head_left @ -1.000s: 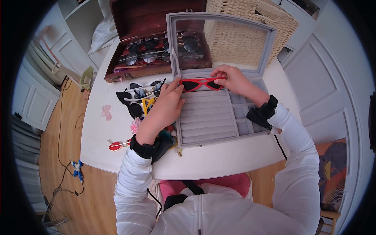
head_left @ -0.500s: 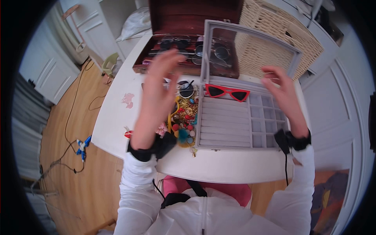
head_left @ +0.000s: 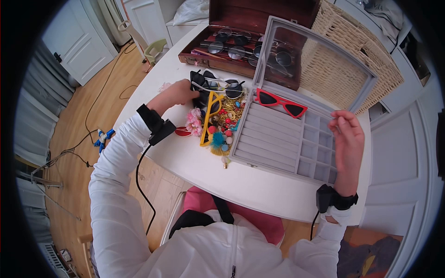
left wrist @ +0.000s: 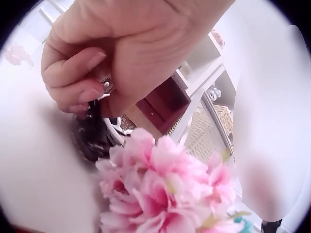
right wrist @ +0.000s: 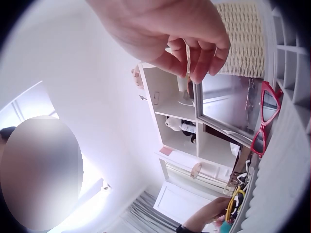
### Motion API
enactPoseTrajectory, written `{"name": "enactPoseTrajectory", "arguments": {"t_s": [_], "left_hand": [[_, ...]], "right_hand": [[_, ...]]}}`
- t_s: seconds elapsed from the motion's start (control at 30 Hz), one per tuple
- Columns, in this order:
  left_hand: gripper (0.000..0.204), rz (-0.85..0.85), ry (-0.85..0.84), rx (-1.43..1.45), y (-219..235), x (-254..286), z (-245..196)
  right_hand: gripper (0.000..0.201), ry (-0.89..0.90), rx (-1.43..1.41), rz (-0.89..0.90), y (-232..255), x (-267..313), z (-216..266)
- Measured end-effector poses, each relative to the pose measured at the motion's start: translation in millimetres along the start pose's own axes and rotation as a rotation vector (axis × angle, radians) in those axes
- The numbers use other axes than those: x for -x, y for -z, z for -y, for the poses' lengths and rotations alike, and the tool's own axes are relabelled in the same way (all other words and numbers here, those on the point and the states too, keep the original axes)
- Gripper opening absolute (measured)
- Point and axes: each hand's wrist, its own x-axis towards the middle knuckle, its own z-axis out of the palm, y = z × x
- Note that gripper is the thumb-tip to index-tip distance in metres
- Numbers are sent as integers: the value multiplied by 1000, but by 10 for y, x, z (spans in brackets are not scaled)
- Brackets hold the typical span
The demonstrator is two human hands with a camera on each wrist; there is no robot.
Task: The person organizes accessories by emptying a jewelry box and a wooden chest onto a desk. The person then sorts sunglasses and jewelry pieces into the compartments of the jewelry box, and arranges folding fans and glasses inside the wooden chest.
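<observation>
My left hand (head_left: 175, 96) is at the left of the pile, its fingers pinching part of the black sunglasses (head_left: 200, 95). The left wrist view shows the curled fingers of the left hand (left wrist: 97, 63) on the dark frame (left wrist: 90, 138), behind pink flowers (left wrist: 160, 184). Red sunglasses (head_left: 280, 103) lie across the top of the grey tray's ridged section (head_left: 266, 134). My right hand (head_left: 347, 141) hovers by the tray's right side with fingers loosely bent and nothing in them; the right wrist view shows this hand (right wrist: 175, 34) too.
White sunglasses (head_left: 222, 86), yellow glasses (head_left: 207, 125) and beads (head_left: 227, 121) lie left of the tray. Behind stand an open dark red case (head_left: 222, 62) holding several glasses and a wicker basket (head_left: 352, 51). The tray's glass lid (head_left: 320, 65) stands raised.
Both hands have let go of the red sunglasses, which stay on the tray. The left hand has moved left and down to the black sunglasses; the right has drawn back to the right. The head view has shifted.
</observation>
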Motion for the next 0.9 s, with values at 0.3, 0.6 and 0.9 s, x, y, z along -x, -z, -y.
{"name": "enactPoseTrajectory", "arguments": {"t_s": [0.3,0.6,0.9], "left_hand": [[19,-541,-58,460,462,467,-55],[20,-110,-725,1165,-543,942,-1456],[36,-22,-709,1058,-317,357,-1254]], "right_hand": [[15,45,141,5,-82,81,-17],[41,-276,-73,445,-834,72,113],[27,-86,389,132,-195,-414,-253]]}}
